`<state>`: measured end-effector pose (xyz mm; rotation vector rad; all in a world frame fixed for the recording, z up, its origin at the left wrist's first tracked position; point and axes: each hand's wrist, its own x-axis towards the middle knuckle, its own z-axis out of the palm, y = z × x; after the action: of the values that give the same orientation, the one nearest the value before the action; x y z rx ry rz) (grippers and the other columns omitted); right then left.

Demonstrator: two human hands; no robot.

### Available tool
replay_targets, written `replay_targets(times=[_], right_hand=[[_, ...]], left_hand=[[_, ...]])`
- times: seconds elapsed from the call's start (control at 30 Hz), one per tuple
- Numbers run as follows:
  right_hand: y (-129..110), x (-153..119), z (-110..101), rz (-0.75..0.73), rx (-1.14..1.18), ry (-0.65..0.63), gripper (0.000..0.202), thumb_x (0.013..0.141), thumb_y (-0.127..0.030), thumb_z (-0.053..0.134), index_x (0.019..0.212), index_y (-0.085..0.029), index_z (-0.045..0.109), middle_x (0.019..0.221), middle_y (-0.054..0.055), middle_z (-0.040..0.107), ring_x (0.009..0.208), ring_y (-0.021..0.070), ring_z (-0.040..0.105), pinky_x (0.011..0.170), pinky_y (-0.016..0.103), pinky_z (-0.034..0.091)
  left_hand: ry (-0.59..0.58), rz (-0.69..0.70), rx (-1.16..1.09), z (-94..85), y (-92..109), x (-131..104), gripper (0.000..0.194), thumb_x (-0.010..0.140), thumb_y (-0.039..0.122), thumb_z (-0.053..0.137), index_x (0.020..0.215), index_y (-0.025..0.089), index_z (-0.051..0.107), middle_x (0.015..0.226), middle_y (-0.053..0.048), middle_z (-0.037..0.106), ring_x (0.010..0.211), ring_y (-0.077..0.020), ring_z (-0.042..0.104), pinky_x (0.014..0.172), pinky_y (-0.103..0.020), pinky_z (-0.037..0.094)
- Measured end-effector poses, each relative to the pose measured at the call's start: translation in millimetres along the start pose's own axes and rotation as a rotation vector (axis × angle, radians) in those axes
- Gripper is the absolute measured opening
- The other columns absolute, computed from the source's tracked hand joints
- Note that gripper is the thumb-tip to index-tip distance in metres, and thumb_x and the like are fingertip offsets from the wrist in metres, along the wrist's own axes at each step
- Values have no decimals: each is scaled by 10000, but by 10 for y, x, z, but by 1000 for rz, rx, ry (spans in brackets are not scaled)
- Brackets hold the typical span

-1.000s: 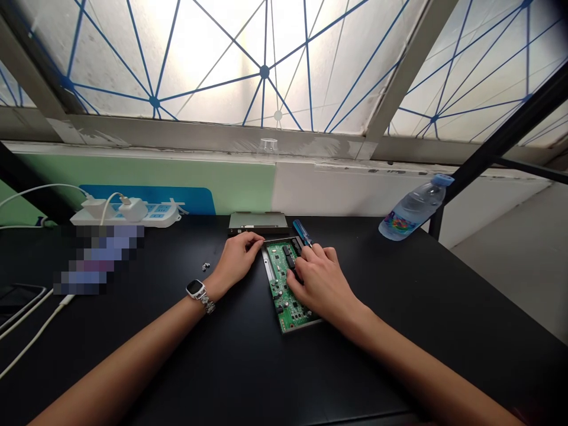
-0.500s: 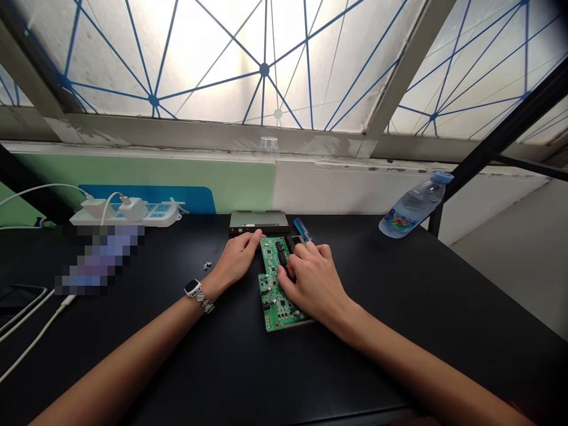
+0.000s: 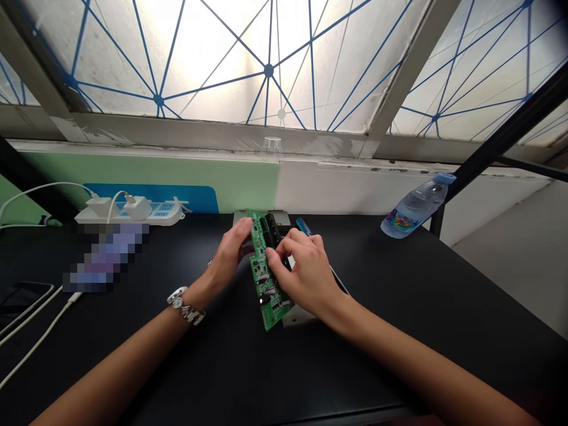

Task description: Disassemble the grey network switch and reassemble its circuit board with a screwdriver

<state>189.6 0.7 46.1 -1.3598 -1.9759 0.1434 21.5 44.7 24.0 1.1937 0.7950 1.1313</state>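
A green circuit board (image 3: 261, 275) is tilted up off a flat metal part (image 3: 302, 316) near the middle of the black table. My right hand (image 3: 304, 269) grips the board's right side, thumb on its face. At its upper left edge is my left hand (image 3: 233, 245), with the thumb against the board and the other fingers partly hidden behind it. Behind the board lies a grey metal box (image 3: 281, 218), partly covered. A blue-handled tool (image 3: 303, 226) rests just beyond my right hand.
A white power strip (image 3: 171, 214) with plugs and cables lies at the back left, near a pixelated object (image 3: 110, 257). A dark phone-like object (image 3: 22, 302) is at the far left. On the right, a water bottle (image 3: 417, 207) leans against a black frame bar.
The board has been lifted and tilted, showing the metal part beneath. My left hand has turned and closed on the board's upper left edge. The view has shifted slightly.
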Motion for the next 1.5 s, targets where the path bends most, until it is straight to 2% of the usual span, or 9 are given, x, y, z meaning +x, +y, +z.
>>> replay_targets(times=[0.1, 0.17, 0.37, 0.57, 0.7, 0.87, 1.1, 1.33, 1.5], right_hand=[[26, 61, -10, 39, 116, 41, 333, 991, -318, 591, 686, -187, 556, 750, -29, 563, 662, 122, 522, 820, 359, 329], [67, 63, -3, 48, 159, 48, 337, 997, -329, 593, 694, -189, 545, 745, -35, 557, 651, 119, 518, 832, 364, 336], [159, -81, -113, 107, 433, -62, 273, 1039, -388, 498, 866, -206, 604, 827, 5, 615, 760, 162, 561, 786, 344, 411], [62, -120, -263, 124, 563, -175, 279, 825, -375, 784, 971, -214, 608, 784, -20, 587, 734, 158, 538, 710, 308, 444], [153, -65, -381, 186, 681, -188, 191, 874, -359, 742, 932, -205, 646, 756, -6, 623, 694, 153, 555, 661, 306, 448], [536, -55, -455, 246, 924, -343, 248, 878, -401, 776, 1013, -198, 731, 781, 0, 607, 670, 131, 553, 623, 283, 481], [775, -124, -308, 354, 902, -403, 406, 886, -417, 775, 1208, -183, 695, 764, -24, 573, 588, 100, 546, 553, 257, 521], [642, -161, -276, 305, 766, -444, 384, 986, -378, 627, 1326, -202, 652, 817, -10, 563, 684, 128, 553, 628, 271, 532], [505, -196, -263, 232, 642, -471, 381, 1034, -281, 506, 1394, -236, 622, 954, 39, 690, 852, 186, 629, 728, 301, 530]], left_hand=[[-174, -143, -176, 66, 42, -110, 518, 924, 607, 631, 1250, 204, 645, 1040, -68, 740, 962, -254, 706, 849, -363, 556], [-200, -202, -239, 104, 28, -147, 503, 912, 579, 667, 1255, 212, 641, 1052, -72, 742, 979, -264, 709, 847, -374, 565], [-164, -194, -175, 176, -9, -149, 565, 924, 565, 673, 1372, 238, 569, 1184, -96, 709, 1074, -285, 687, 876, -388, 562], [-27, -181, 31, 247, 35, -168, 689, 909, 577, 696, 1467, 237, 480, 1238, -124, 665, 1113, -280, 659, 886, -370, 562], [-89, -149, 38, 130, 131, -174, 705, 930, 584, 662, 1513, 256, 440, 1283, -139, 661, 1142, -297, 668, 893, -407, 593], [-123, -168, 77, -179, 235, -231, 664, 925, 508, 693, 1507, 256, 493, 1275, -155, 671, 1042, -289, 717, 821, -413, 637], [-87, -126, 83, -302, 190, -264, 635, 894, 349, 762, 1477, 243, 534, 1005, -63, 697, 841, -196, 718, 722, -328, 627], [10, -84, -123, -42, 157, -316, 419, 845, 273, 817, 1222, 177, 660, 933, -33, 702, 724, -136, 685, 656, -264, 592], [-55, -89, -151, 120, 115, -365, 341, 871, 298, 797, 1137, 173, 625, 957, -43, 716, 749, -148, 703, 678, -275, 601]])
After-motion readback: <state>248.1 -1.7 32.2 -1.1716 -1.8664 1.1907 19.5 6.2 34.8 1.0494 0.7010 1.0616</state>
